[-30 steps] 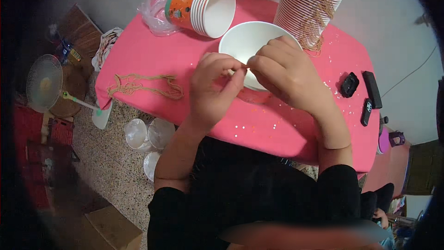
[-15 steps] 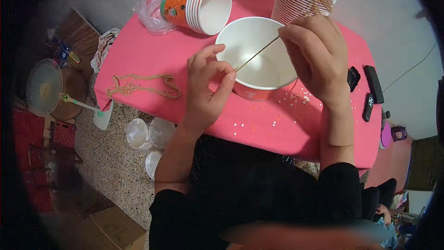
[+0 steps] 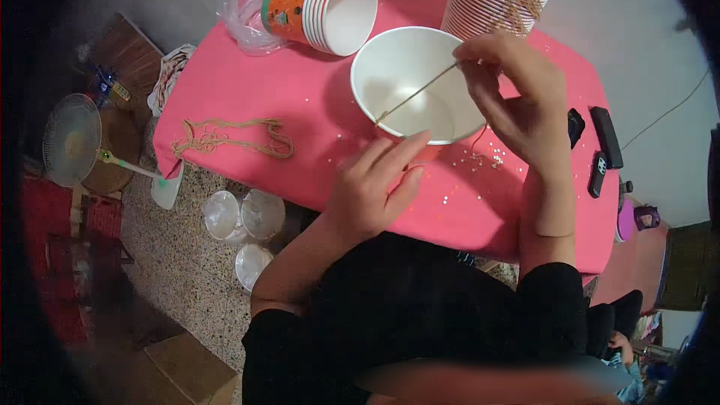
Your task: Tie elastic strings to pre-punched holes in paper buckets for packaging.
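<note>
Now left hand (image 3: 375, 191) released from the string (image 3: 420, 92), lowered near the tub (image 3: 373, 67), right hand (image 3: 525, 90) still pinching the string

Cannot see all of the black object (image 3: 576, 129), partly behind the right hand (image 3: 538, 105), or the tall cup stack (image 3: 474, 1), cut off at the far edge; cannot identify the blurred reddish patch (image 3: 495, 381) near

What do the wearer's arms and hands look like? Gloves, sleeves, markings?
Left hand and right hand: bare, no gloves. Left forearm and right forearm: uncovered, slender, no cables visible. Short, plain black sleeves, left sleeve and right sleeve, end around the elbows; no print shows on them.
</note>
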Available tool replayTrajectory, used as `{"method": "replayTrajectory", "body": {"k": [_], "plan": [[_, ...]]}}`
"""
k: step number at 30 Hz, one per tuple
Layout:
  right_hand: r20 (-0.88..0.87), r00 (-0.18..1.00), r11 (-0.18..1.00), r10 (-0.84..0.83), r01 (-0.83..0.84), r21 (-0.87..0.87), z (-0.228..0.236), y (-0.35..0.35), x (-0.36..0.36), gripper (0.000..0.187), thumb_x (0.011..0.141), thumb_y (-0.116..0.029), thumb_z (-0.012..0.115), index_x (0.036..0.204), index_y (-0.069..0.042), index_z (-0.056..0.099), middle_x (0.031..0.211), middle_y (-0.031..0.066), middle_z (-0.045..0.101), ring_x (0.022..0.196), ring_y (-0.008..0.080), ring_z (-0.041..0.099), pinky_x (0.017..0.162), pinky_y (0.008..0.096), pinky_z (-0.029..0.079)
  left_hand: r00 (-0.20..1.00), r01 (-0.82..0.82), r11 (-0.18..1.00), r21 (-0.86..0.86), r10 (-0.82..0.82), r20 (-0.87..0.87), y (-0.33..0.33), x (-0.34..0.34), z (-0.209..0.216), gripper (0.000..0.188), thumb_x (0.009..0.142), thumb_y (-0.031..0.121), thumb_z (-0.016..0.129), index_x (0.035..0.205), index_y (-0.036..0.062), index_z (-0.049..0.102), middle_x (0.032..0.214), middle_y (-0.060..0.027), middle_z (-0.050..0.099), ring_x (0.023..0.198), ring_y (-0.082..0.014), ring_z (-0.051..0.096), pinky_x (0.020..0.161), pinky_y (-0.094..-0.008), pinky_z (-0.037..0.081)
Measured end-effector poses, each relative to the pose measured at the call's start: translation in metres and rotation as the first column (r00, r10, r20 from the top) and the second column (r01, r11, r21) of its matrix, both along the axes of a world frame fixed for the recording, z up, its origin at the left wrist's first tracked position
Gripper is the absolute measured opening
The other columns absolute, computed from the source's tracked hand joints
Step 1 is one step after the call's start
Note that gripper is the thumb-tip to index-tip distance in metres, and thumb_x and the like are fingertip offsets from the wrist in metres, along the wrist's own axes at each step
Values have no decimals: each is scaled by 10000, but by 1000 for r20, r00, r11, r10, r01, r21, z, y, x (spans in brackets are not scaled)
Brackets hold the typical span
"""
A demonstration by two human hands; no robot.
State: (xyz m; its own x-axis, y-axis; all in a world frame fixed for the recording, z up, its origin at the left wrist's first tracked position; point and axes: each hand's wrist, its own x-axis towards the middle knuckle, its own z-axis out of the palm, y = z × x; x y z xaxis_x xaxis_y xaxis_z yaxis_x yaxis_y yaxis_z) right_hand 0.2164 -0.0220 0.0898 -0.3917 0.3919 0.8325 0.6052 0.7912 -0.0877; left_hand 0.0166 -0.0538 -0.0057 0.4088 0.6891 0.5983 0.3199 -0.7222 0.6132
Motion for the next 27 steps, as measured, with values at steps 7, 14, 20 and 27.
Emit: {"method": "replayTrajectory", "body": {"k": [7, 14, 20, 27], "plan": [[-636, 699, 600, 327, -673, -432, 14, -23, 17, 56, 871, 8, 594, 924, 22, 605, 788, 36, 623, 691, 73, 575, 584, 201, 455, 976, -144, 981, -131, 163, 147, 51, -20, -3, 259, 806, 78, 674, 1047, 16, 601, 834, -84, 603, 689, -153, 591, 600, -281, 485], [-733, 537, 309, 418, -843, -441, 11, -23, 14, 65, 879, 35, 577, 943, 41, 592, 797, 106, 663, 581, 100, 600, 504, 194, 462, 904, -188, 954, -234, 261, 338, 104, -45, 19, 141, 847, 42, 617, 978, -7, 630, 805, 9, 602, 699, -49, 541, 630, -201, 459], [-760, 523, 261, 386, -852, -453, 1, -13, 1, 71, 899, 6, 575, 963, 34, 584, 848, 113, 671, 706, 154, 668, 623, 239, 529, 885, -122, 972, -199, 197, 421, 57, -28, 44, 137, 872, 50, 617, 978, -24, 661, 817, -21, 641, 679, -69, 560, 650, -211, 474], [-803, 382, 245, 458, -922, -299, -6, -5, -8, 97, 929, 13, 524, 1017, 49, 542, 899, 161, 664, 784, 216, 684, 725, 309, 563, 803, 530, 641, -556, -167, 572, 6, -11, 53, 210, 888, 22, 590, 1088, -33, 621, 902, -34, 661, 705, -65, 572, 637, -221, 488]]}}
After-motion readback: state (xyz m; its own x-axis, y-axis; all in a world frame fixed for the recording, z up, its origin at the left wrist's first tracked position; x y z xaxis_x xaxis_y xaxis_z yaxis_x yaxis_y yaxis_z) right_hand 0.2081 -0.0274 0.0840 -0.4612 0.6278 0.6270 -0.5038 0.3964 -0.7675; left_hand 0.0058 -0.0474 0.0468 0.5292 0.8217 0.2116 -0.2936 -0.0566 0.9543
